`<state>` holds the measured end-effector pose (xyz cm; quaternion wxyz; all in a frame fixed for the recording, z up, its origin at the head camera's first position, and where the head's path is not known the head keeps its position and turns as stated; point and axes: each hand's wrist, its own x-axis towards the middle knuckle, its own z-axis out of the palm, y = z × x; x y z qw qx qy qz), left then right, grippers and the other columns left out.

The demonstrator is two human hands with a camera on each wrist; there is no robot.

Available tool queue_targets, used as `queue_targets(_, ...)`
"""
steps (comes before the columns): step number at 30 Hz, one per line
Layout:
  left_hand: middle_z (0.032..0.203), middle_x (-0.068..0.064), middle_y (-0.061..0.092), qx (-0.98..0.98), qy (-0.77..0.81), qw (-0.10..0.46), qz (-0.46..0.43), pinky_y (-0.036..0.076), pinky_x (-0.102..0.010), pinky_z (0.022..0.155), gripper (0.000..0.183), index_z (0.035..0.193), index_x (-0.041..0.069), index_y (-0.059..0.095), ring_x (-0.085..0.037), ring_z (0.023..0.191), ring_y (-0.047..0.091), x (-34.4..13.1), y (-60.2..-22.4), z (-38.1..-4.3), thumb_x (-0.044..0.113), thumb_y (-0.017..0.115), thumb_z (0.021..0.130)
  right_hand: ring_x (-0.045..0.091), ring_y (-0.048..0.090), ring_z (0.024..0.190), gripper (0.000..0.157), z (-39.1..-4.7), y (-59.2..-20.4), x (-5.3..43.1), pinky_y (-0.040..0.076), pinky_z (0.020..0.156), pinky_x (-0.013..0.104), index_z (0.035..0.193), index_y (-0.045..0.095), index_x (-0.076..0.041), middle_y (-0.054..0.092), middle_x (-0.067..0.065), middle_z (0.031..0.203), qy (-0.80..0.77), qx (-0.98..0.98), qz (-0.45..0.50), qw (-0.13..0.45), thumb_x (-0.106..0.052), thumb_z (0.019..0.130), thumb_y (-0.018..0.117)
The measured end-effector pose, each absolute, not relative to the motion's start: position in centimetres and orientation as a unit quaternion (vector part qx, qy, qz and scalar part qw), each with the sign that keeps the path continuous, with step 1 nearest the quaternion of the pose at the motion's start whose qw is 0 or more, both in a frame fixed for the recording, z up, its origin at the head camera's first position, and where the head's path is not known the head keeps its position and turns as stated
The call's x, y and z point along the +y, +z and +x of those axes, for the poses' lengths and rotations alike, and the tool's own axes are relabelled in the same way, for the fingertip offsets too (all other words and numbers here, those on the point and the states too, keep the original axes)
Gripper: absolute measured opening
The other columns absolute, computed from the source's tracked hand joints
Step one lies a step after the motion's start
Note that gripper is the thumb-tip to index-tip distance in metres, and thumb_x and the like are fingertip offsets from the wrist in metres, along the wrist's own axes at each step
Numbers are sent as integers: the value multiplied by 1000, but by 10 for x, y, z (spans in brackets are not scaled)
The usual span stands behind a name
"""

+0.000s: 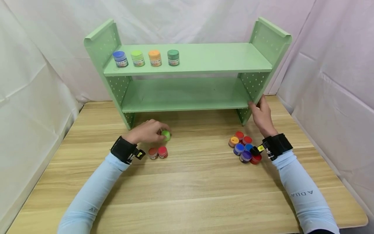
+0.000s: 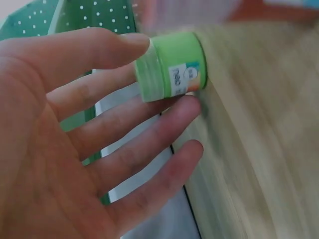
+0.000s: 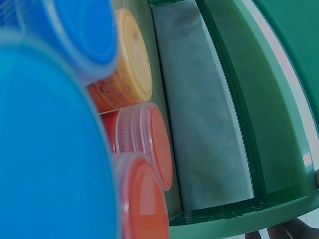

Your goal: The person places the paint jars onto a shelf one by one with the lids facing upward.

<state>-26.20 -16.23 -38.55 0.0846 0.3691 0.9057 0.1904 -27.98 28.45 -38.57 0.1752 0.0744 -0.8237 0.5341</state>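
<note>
My left hand (image 1: 147,132) pinches a light green paint jar (image 1: 166,135) between thumb and index finger, close over the table in front of the shelf's left part. In the left wrist view the jar (image 2: 178,64) lies sideways to the camera, its label showing and the other fingers spread below it. Just nearer to me stand two paint jars, a brownish red one (image 1: 153,153) and a bright red one (image 1: 163,152). My right hand (image 1: 262,118) grips the lower right side panel of the green shelf (image 1: 187,92), thumb at the front edge and fingers around the outside.
On the top board, towards its left end, stand a blue jar (image 1: 120,59), a light green jar (image 1: 137,58), an orange jar (image 1: 155,58) and a dark green jar (image 1: 173,58). Several red, blue, purple and yellow-orange jars (image 1: 233,141) cluster below my right wrist. White cloth hangs behind.
</note>
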Motion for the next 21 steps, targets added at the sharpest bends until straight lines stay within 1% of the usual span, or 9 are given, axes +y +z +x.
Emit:
queue_targets(6, 81, 4, 60, 911, 191, 75, 357, 40, -28, 55, 31, 116, 9, 67, -11, 60, 48, -169, -388, -268, 23, 64, 89, 18, 40, 112, 54, -279, -386, 285, 38, 89, 40, 152, 22, -28, 42, 10, 137, 534, -825, 74, 173, -31, 101, 42)
queue_targets(10, 69, 3, 56, 920, 189, 58, 340, 34, -27, 49, 32, 114, 10, 68, -10, 54, 43, -171, -391, -271, 29, 64, 89, 18, 40, 112, 54, -280, -386, 285, 38, 90, 41, 152, 22, -28, 41, 10, 137, 533, -824, 75, 173, -31, 101, 42)
queue_targets(13, 64, 3, 53, 928, 182, 41, 322, 32, -28, 47, 32, 110, 13, 68, -9, 52, 42, -171, -393, -273, 35, 65, 88, 18, 41, 112, 54, -280, -386, 285, 38, 90, 40, 152, 22, -28, 41, 10, 138, 532, -826, 73, 174, -31, 101, 42)
queue_targets(15, 64, 4, 55, 932, 182, 35, 311, 33, -28, 48, 32, 108, 14, 68, -10, 53, 43, -172, -394, -274, 38, 65, 88, 18, 41, 113, 54, -280, -386, 285, 38, 90, 40, 152, 22, -29, 41, 10, 139, 532, -826, 73, 174, -31, 101, 42)
queue_targets(18, 71, 7, 60, 935, 186, 31, 302, 39, -29, 51, 36, 108, 13, 67, -10, 57, 48, -172, -395, -274, 42, 66, 86, 18, 41, 113, 54, -280, -386, 285, 38, 91, 41, 152, 22, -28, 41, 9, 139, 535, -824, 75, 173, -31, 101, 42)
queue_targets(21, 79, 7, 62, 927, 200, 39, 314, 44, -29, 58, 38, 112, 11, 67, -11, 65, 54, -172, -396, -275, 37, 70, 83, 18, 41, 113, 54, -281, -386, 285, 38, 91, 41, 152, 22, -28, 41, 9, 139, 535, -823, 77, 174, -30, 101, 43)
